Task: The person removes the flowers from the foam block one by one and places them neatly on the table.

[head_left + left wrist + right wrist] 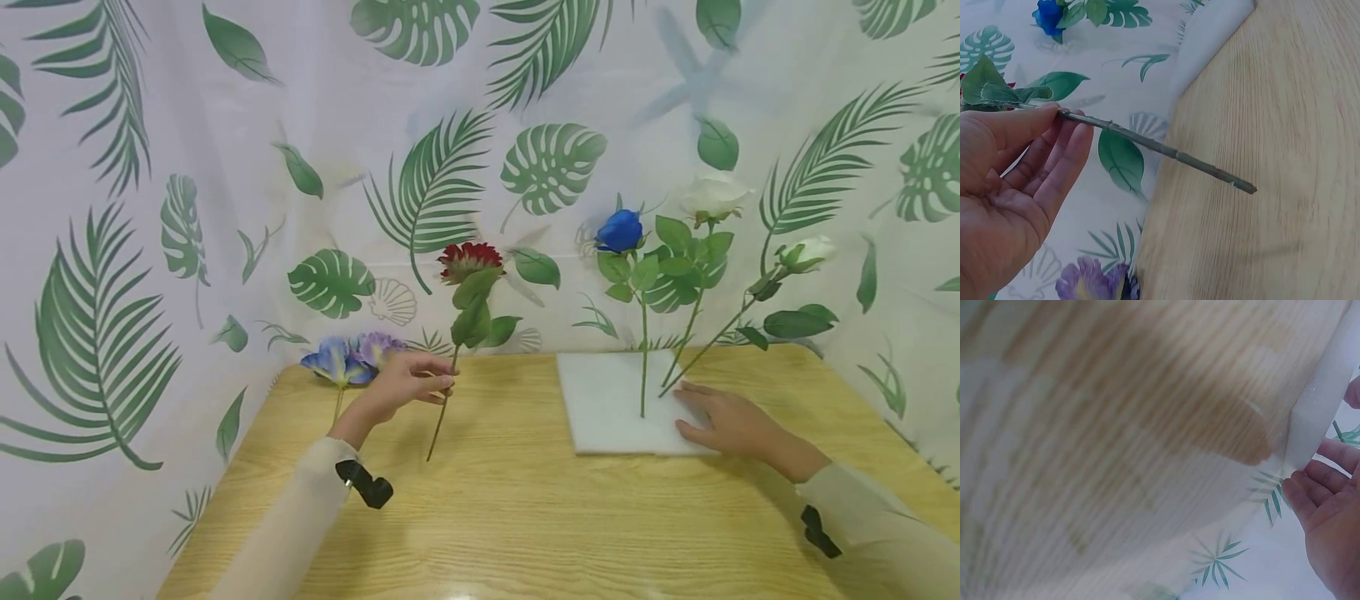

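In the head view my left hand (pixel 401 385) pinches the stem of a red flower (pixel 471 262) with green leaves. The flower is held up off the table, its bare stem end (pixel 1244 185) pointing down. Lying behind that hand are a blue flower (pixel 335 361) and a purple flower (pixel 377 347). My right hand (pixel 731 423) rests with fairly straight fingers on the right side of a white foam block (pixel 607 417). A blue rose (pixel 621 231), a white rose (pixel 716 197) and a second, leaning white rose (pixel 806 254) stand in the block.
The wooden table (pixel 495 525) carries everything. Behind it and at both sides hangs a white leaf-print curtain (pixel 322 150). The leaning white rose reaches out to the right, above my right hand.
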A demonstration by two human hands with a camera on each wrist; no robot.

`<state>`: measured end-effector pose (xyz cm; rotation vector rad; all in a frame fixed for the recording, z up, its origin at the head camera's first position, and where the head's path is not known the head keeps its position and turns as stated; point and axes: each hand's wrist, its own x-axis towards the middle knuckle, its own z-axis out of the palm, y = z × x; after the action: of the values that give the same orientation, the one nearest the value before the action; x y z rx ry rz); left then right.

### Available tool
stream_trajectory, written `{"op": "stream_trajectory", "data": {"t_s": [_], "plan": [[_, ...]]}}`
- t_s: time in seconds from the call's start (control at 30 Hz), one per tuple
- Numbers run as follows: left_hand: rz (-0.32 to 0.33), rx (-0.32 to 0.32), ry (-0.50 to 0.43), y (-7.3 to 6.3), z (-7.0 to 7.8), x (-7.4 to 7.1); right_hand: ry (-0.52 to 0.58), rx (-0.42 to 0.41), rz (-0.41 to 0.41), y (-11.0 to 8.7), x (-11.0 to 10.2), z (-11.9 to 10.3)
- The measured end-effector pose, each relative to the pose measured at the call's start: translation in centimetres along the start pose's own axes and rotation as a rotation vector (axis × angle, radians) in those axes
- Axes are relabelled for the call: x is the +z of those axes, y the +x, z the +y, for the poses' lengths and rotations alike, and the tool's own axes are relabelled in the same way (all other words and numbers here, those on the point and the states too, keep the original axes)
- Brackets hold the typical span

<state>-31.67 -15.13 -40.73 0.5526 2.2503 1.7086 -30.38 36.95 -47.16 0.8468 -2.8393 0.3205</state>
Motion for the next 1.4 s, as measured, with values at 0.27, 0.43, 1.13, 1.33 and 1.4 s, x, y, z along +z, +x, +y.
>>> {"op": "stream_trajectory", "data": {"t_s": [0.27,0.43,1.13,1.33,1.4], "plan": [[0.0,-0.036,0.021,-1.9,-1.1,-2.0,0.003,0.005,0.001,-0.1,-0.2,-0.2],[0.001,-0.054,0.028,-2.8,-1.5,-2.7,0.0,0.003,0.001,0.0,-0.4,-0.5],[-0.007,-0.164,0.057,-4.5,-3.7,-4.2,-0.001,0.016,-0.033,0.2,-0.3,-0.2],[0.019,-0.182,0.04,-4.8,-4.4,-4.7,-0.006,0.007,-0.023,0.2,-0.3,-0.3],[0.027,-0.192,0.034,-4.9,-4.7,-4.8,-0.007,0.004,-0.021,0.2,-0.3,-0.3]]}}
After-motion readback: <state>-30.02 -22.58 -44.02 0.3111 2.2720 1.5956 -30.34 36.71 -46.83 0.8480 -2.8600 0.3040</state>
